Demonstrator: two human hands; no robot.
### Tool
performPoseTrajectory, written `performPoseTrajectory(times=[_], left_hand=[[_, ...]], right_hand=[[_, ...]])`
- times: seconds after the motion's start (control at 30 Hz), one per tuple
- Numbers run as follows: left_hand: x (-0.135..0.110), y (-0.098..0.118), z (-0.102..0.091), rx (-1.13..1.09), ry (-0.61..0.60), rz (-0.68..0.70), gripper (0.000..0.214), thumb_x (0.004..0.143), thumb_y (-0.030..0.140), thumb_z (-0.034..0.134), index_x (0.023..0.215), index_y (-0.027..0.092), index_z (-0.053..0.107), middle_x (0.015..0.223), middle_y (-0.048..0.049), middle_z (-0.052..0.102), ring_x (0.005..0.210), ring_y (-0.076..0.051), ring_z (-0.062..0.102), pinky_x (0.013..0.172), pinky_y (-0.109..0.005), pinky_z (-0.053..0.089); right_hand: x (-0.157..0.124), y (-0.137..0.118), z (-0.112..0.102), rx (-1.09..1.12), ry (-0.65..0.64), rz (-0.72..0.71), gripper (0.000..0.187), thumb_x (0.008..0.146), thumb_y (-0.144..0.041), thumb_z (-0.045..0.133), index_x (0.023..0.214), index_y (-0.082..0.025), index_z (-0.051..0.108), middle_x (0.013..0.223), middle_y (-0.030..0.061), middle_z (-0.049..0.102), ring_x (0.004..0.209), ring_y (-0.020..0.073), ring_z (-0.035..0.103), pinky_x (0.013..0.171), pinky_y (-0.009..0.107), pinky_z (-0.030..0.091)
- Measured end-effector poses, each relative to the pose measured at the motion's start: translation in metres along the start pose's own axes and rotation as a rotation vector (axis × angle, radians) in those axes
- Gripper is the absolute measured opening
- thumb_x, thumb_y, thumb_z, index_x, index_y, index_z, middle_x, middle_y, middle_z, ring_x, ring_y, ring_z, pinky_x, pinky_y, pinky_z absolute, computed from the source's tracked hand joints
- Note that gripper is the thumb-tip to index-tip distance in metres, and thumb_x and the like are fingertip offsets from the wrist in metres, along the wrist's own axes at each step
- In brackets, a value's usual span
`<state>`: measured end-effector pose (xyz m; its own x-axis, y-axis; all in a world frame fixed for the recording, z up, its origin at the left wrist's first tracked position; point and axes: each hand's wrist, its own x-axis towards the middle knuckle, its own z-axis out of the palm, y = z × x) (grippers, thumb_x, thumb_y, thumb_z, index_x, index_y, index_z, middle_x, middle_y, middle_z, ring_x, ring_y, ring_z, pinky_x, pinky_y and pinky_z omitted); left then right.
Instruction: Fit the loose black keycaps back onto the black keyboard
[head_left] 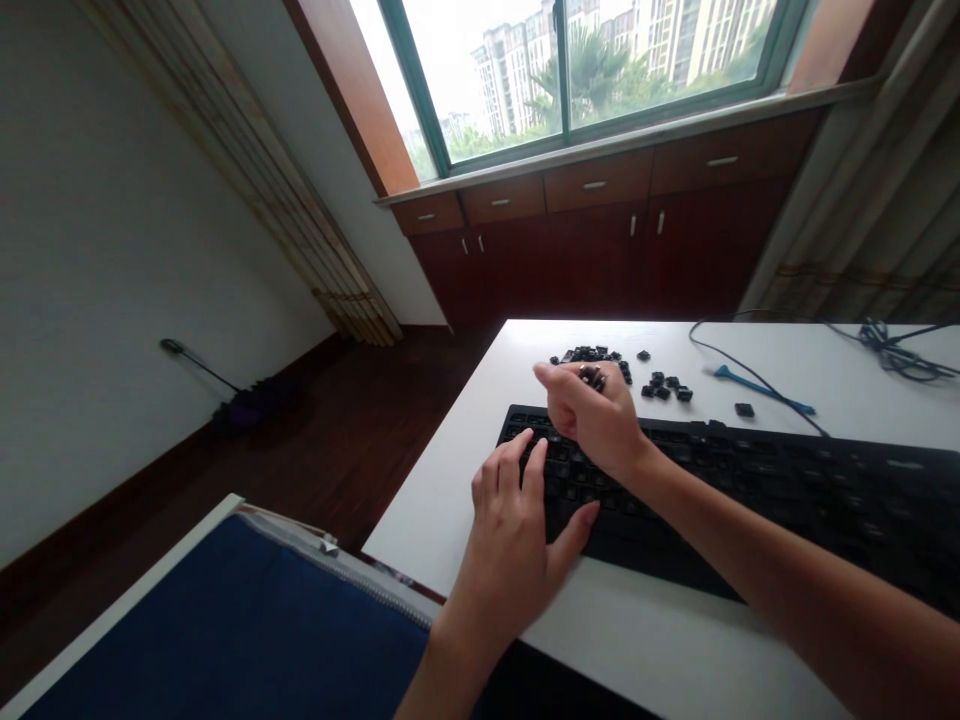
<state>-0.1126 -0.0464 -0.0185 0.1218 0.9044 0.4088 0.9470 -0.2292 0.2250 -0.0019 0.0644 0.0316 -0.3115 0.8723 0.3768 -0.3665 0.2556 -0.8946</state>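
Observation:
A black keyboard [705, 480] lies along the white table, many of its keys appearing stripped of their caps. My left hand [514, 515] rests palm down at its left end, fingers stretched and spread over the keys and frame. Above the same end, my right hand [596, 415] is closed in a fist. Small dark pieces that look like keycaps [592, 377] show in the curl of its fingers. Just behind the fist is a pile of loose black keycaps [589, 354], partly hidden by the hand. Several more keycaps [666, 386] lie to its right.
A blue tool [761, 388] lies behind the keyboard, crossed by the black cable [727, 352], whose coil [892, 355] sits at the far right. The white table's [435, 470] left edge drops to a dark floor. A dark blue zipped cover [247, 620] is at lower left.

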Motion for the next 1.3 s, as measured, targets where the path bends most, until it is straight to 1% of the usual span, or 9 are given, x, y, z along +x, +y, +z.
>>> performPoseTrajectory(times=[0.23, 0.33, 0.47, 0.57, 0.63, 0.83, 0.93, 1.07, 1.3], left_hand=[[-0.002, 0.0, -0.002, 0.021, -0.051, 0.01, 0.054, 0.099, 0.044, 0.052, 0.145, 0.017, 0.044, 0.15, -0.0172, 0.042, 0.137, -0.033, 0.039, 0.114, -0.054, 0.035], [0.0, 0.0, -0.002, 0.037, -0.064, 0.04, 0.052, 0.099, 0.044, 0.051, 0.147, 0.024, 0.045, 0.151, -0.0151, 0.04, 0.136, -0.034, 0.041, 0.112, -0.055, 0.036], [0.003, 0.0, -0.001, 0.045, -0.089, 0.068, 0.05, 0.099, 0.046, 0.051, 0.145, 0.027, 0.049, 0.145, -0.0143, 0.046, 0.13, -0.033, 0.045, 0.108, -0.055, 0.04], [0.004, 0.0, -0.001, 0.05, -0.089, 0.076, 0.049, 0.099, 0.045, 0.052, 0.144, 0.026, 0.051, 0.14, -0.0147, 0.049, 0.129, -0.033, 0.046, 0.107, -0.055, 0.041], [0.004, 0.0, 0.0, 0.059, -0.076, 0.082, 0.05, 0.099, 0.044, 0.052, 0.145, 0.025, 0.051, 0.14, -0.015, 0.048, 0.128, -0.034, 0.047, 0.106, -0.055, 0.042], [0.006, -0.005, -0.005, 0.06, -0.059, 0.144, 0.048, 0.099, 0.042, 0.053, 0.143, 0.024, 0.05, 0.143, -0.0149, 0.047, 0.129, -0.033, 0.046, 0.105, -0.055, 0.043], [0.027, -0.01, -0.02, 0.044, -0.029, 0.176, 0.045, 0.098, 0.043, 0.055, 0.138, 0.022, 0.054, 0.14, -0.0141, 0.051, 0.127, -0.032, 0.048, 0.105, -0.051, 0.045], [0.086, -0.019, -0.034, 0.061, -0.056, 0.222, 0.031, 0.1, 0.037, 0.051, 0.124, 0.022, 0.063, 0.128, -0.0096, 0.06, 0.117, -0.028, 0.056, 0.105, -0.048, 0.046], [0.177, -0.036, -0.005, -0.189, -0.267, 0.41, 0.027, 0.093, 0.035, 0.065, 0.116, 0.021, 0.071, 0.11, -0.0083, 0.07, 0.097, -0.023, 0.067, 0.091, -0.037, 0.052]], right_hand=[[-0.003, -0.002, 0.007, 0.052, 0.084, 0.133, 0.052, 0.082, -0.041, 0.065, 0.041, -0.022, 0.038, 0.036, -0.0069, 0.034, 0.034, 0.0059, 0.029, 0.037, 0.025, 0.021], [0.009, -0.025, -0.004, 0.004, 0.101, 0.071, 0.053, 0.085, -0.038, 0.063, 0.041, -0.022, 0.037, 0.036, -0.0063, 0.035, 0.035, 0.0065, 0.032, 0.038, 0.025, 0.025], [0.029, -0.073, -0.057, -0.277, 0.074, 0.035, 0.049, 0.087, -0.04, 0.063, 0.049, -0.023, 0.039, 0.042, -0.006, 0.035, 0.037, 0.0089, 0.033, 0.037, 0.026, 0.025], [0.036, -0.087, -0.111, -0.97, 0.196, 0.002, 0.045, 0.088, -0.051, 0.061, 0.056, -0.021, 0.052, 0.047, -0.0023, 0.046, 0.043, 0.0105, 0.039, 0.043, 0.028, 0.028], [0.037, -0.083, -0.142, -1.361, 0.138, 0.135, 0.04, 0.086, -0.054, 0.06, 0.065, -0.021, 0.064, 0.055, 0.0028, 0.058, 0.051, 0.0151, 0.051, 0.049, 0.03, 0.034], [0.035, -0.054, -0.182, -1.486, -0.185, 0.483, 0.041, 0.083, -0.057, 0.061, 0.097, -0.021, 0.074, 0.09, 0.0095, 0.075, 0.079, 0.0248, 0.067, 0.062, 0.032, 0.046], [0.036, -0.044, -0.185, -1.455, -0.273, 0.499, 0.044, 0.08, -0.06, 0.064, 0.098, -0.022, 0.074, 0.096, 0.0095, 0.075, 0.082, 0.0247, 0.068, 0.063, 0.031, 0.047], [0.037, -0.038, -0.185, -1.433, -0.303, 0.485, 0.04, 0.078, -0.056, 0.068, 0.098, -0.022, 0.074, 0.095, 0.0089, 0.075, 0.078, 0.0236, 0.069, 0.059, 0.03, 0.047], [0.035, -0.035, -0.166, -1.439, -0.377, 0.34, 0.027, 0.083, -0.041, 0.067, 0.102, -0.024, 0.074, 0.089, 0.0071, 0.075, 0.076, 0.0234, 0.068, 0.062, 0.031, 0.047]])
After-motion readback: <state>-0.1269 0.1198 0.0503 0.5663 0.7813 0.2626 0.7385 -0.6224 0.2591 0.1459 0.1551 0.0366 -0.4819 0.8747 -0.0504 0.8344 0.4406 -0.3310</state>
